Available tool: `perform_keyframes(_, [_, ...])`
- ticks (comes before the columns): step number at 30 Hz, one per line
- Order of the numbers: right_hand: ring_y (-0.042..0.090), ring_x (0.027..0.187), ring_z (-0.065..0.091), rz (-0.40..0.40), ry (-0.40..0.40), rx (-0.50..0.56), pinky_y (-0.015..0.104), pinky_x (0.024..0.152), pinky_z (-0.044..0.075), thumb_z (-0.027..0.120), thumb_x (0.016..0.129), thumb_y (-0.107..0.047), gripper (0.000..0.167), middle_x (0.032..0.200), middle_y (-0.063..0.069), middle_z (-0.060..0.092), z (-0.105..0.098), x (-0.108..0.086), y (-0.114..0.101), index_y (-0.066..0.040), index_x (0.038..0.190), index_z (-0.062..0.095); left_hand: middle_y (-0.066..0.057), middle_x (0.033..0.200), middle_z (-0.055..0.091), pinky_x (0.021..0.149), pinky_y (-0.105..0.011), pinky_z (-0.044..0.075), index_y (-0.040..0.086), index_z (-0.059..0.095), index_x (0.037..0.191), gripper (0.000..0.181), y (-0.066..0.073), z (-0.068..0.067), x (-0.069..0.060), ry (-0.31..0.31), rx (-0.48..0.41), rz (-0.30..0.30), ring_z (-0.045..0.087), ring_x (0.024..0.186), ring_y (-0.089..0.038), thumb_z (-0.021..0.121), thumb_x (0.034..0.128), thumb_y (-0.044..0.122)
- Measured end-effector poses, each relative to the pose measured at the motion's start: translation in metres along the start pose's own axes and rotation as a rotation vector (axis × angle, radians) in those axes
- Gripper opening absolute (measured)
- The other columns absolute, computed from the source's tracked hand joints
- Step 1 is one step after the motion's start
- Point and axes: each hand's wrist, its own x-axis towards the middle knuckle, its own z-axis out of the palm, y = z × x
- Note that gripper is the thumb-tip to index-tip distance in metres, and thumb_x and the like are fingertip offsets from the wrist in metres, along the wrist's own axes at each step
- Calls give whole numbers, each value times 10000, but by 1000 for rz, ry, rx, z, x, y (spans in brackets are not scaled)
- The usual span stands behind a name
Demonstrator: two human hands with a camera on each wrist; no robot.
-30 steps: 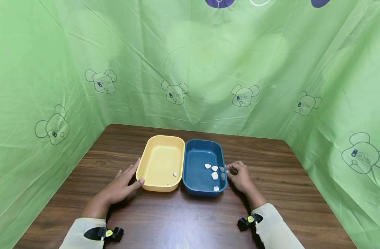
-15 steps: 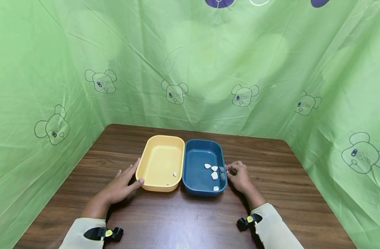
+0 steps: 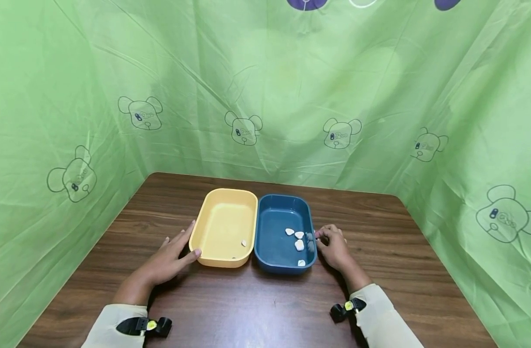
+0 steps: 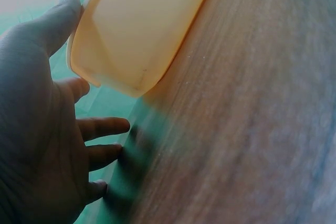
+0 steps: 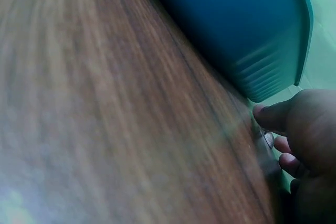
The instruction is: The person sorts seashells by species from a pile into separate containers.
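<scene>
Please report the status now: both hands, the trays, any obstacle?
Left hand spread, touching yellow rectangular plastic tray. Right hand beside blue rectangular plastic tray, grip unclear. White pebble-like pieces inside blue tray. Nothing seen blocking either tray.

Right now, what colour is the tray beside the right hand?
The tray is dark blue, clearest in the head view.

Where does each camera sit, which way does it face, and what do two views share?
Head: on the head, facing forward and down at the yellow rectangular plastic tray and blue rectangular plastic tray; left hand and right hand show.
Left wrist: on that wrist, facing the yellow tray's outer wall; left hand shows.
Right wrist: on that wrist, facing the blue tray's outer wall; right hand partly shows.
Head and left wrist share the yellow tray and left hand.
</scene>
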Motion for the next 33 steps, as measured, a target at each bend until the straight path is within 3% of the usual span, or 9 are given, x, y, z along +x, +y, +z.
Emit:
perform_keyframes(13, [377, 1200, 621, -41, 80, 110, 383, 1050, 454, 739, 971, 27, 36, 1175, 230, 667, 4, 4, 3, 56, 984, 757, -211, 1791, 303, 1186, -915, 136, 147, 195, 1765, 840, -1, 1, -1, 0, -3, -5, 312, 1614, -567, 610, 1099, 447])
perform_keyframes(26, [162, 962, 619, 41, 169, 193, 125, 797, 478, 738, 974, 13, 78, 1076, 201, 625, -6, 6, -6, 66, 918, 723, -207, 1787, 314, 1201, -902, 130, 153, 182, 1768, 852, 1, 1, 0, -6, -6, -9, 321, 1611, -567, 608, 1096, 458])
perform_keyframes(29, [172, 979, 637, 51, 186, 203, 126, 826, 474, 736, 971, 11, 70, 1093, 195, 631, -9, 6, -9, 61, 923, 728, -205, 1787, 316, 1204, -899, 131, 165, 177, 1770, 854, 1, 1, 0, -5, -4, -11, 322, 1610, -567, 609, 1095, 459])
perform_keyframes(33, [288, 1062, 654, 52, 214, 192, 226, 931, 452, 741, 961, -14, 75, 1116, 208, 657, -13, 8, -15, 58, 943, 740, -195, 1790, 315, 1200, -900, 143, 170, 182, 1769, 851, 0, 1, 0, 2, 5, -6, 329, 1608, -566, 613, 1093, 456])
